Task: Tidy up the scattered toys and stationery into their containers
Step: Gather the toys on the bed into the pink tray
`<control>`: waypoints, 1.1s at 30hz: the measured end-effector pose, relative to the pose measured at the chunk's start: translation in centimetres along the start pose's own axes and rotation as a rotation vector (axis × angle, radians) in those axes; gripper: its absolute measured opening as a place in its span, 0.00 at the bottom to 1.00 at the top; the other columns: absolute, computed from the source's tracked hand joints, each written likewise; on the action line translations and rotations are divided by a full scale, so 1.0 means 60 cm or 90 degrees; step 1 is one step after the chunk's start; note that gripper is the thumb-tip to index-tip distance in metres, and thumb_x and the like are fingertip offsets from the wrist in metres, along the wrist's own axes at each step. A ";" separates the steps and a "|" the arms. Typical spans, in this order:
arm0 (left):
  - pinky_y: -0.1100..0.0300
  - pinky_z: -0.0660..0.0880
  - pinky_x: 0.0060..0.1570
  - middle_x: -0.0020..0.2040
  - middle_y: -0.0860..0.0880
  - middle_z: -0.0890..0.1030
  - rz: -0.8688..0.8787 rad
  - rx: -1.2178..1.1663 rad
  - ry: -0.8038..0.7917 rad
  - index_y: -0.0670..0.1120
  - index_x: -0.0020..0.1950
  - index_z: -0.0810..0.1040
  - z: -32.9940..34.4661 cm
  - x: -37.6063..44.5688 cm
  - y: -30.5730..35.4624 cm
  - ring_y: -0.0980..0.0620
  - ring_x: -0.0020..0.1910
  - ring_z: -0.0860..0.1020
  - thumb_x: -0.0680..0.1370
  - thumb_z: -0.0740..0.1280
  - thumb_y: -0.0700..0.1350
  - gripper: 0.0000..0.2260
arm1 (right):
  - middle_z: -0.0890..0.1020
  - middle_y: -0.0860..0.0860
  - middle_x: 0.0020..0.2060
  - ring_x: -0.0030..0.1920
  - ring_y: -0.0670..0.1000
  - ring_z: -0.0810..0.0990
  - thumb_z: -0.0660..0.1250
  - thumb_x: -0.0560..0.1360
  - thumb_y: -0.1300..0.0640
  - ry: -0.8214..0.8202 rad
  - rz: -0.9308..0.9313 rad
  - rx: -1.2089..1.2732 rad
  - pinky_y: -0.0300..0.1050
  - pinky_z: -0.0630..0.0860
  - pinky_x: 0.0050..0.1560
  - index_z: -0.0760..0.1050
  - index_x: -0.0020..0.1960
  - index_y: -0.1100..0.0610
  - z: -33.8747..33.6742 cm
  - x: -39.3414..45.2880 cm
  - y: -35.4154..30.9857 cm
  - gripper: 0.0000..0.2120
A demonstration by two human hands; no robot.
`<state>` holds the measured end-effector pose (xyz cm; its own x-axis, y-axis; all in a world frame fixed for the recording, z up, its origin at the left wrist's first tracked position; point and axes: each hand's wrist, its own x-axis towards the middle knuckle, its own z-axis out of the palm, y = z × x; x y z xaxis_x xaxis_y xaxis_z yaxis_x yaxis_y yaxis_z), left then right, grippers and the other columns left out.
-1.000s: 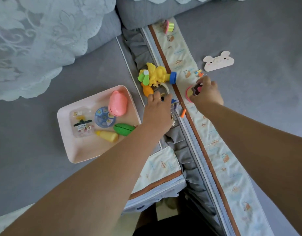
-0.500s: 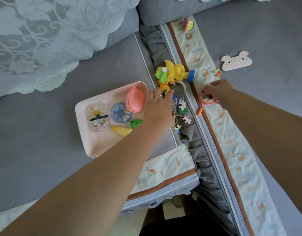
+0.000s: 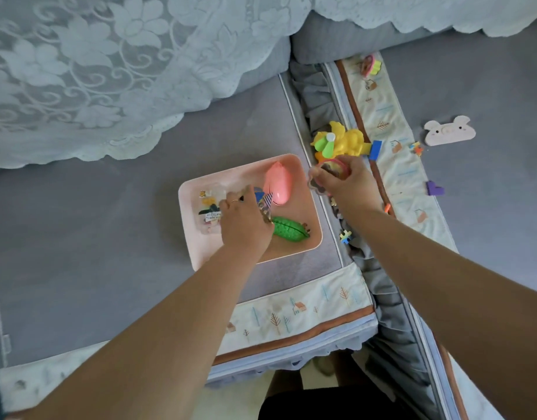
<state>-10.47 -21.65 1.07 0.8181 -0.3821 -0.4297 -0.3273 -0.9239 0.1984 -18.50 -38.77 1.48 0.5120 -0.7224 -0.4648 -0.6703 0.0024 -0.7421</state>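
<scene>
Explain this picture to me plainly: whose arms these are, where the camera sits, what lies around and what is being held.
There is no machine here: a person wears a camera on the head, looking down at their own two bare arms. The left hand is over a pink tray on a grey sofa and holds small patterned pieces. In the tray lie a pink toy and a green toy. The right hand grips a pink ring-shaped toy at the tray's far right corner. Still scattered are a yellow toy, a purple piece and a white pig-shaped piece.
</scene>
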 end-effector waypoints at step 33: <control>0.54 0.64 0.69 0.78 0.43 0.56 0.198 0.006 0.030 0.48 0.72 0.69 -0.037 0.075 -0.153 0.45 0.77 0.55 0.77 0.64 0.36 0.24 | 0.83 0.54 0.52 0.52 0.56 0.80 0.64 0.77 0.52 -0.252 -0.055 -0.268 0.45 0.74 0.50 0.80 0.54 0.55 0.247 -0.090 -0.037 0.10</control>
<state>-2.72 -14.83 -0.71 0.6990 -0.6450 -0.3088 -0.5693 -0.7632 0.3056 -11.83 -24.65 -1.53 0.6823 -0.3935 -0.6161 -0.7310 -0.3789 -0.5675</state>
